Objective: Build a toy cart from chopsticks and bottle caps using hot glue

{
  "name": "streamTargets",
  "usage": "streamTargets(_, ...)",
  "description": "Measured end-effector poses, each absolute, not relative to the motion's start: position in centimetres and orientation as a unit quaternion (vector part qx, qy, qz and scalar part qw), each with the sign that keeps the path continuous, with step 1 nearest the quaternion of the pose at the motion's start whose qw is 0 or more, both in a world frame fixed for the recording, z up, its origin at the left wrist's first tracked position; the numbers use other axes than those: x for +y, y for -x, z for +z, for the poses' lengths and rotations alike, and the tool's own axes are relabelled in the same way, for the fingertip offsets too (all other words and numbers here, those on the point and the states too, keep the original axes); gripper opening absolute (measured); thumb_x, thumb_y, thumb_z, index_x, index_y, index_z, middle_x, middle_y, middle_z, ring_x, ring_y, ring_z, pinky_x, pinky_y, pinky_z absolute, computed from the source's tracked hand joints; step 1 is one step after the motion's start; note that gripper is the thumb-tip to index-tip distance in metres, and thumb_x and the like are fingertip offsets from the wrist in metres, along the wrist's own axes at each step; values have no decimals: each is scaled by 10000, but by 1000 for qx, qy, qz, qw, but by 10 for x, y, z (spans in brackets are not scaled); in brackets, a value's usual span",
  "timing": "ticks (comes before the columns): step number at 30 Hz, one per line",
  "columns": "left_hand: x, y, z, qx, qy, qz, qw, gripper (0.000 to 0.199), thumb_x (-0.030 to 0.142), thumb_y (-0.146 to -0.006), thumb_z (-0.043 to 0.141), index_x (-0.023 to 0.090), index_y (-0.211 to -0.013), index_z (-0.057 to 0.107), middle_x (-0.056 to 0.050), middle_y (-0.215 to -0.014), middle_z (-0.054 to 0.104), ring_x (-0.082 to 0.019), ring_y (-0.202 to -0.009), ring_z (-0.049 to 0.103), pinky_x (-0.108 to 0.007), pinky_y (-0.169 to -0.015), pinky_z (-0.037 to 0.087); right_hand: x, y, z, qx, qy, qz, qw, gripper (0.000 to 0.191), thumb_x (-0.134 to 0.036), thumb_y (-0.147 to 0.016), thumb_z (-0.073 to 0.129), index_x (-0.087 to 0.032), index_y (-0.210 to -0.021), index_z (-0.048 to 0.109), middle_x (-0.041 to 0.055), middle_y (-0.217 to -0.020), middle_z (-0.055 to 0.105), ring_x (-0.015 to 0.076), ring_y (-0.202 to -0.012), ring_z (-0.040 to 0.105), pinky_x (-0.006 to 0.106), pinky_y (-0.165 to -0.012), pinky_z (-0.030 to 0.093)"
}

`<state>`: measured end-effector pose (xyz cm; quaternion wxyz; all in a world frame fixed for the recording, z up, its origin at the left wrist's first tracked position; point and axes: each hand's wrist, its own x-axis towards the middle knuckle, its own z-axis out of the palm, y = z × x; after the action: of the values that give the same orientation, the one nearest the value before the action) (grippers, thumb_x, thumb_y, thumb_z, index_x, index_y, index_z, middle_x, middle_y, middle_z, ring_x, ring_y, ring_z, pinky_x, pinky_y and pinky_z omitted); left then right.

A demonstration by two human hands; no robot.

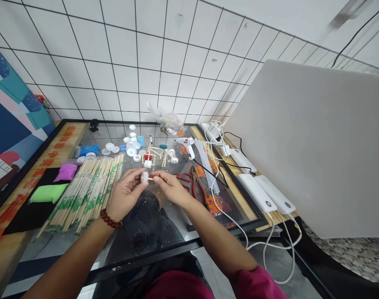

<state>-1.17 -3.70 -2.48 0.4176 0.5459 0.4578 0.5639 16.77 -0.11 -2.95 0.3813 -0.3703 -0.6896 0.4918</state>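
My left hand (125, 192) is closed on a white bottle cap (144, 177), pinched on edge between thumb and fingers. In my right hand (171, 187) is a short wooden stick (151, 179), its near end between thumb and fingertips. The stick points at the cap; whether it is fixed to it I cannot tell. Just beyond my hands stands a small frame of wooden sticks (151, 150) with a white cap (147, 164) at its front and a red piece (148, 157) on it. Loose white and blue bottle caps (131, 151) lie behind my left hand.
Wrapped chopsticks (86, 191) lie left, beside green (48, 192) and purple clay packs (65, 172). Right are red-handled pliers (199, 189), scissors (185, 177), a hot glue gun (187, 146), clear glue sticks (208, 166), white power banks (257, 192) and trailing cables. A tiled wall stands behind.
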Motion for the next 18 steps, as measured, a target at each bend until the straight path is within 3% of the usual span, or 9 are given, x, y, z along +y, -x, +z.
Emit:
streamTargets(4,-35,13,-25,463,-558,572,383,392,335,-770,761,245,-1150,732,-63,-1155,638,-210,-1038,660,-354,-951,540,2,-167,-35,-685,375,498,378,212,-384,-935,524,-202,-877,614,-26,-700,588,137,-677,539,275,-712,442)
streamTargets(18,-33,13,-35,466,-506,580,436,454,423,-773,761,233,-1184,725,-85,-1214,662,-241,-1057,655,-411,-960,532,2,-165,-38,-639,405,474,451,114,-281,-821,632,-210,-846,717,9,-748,711,164,-726,642,281,-719,496)
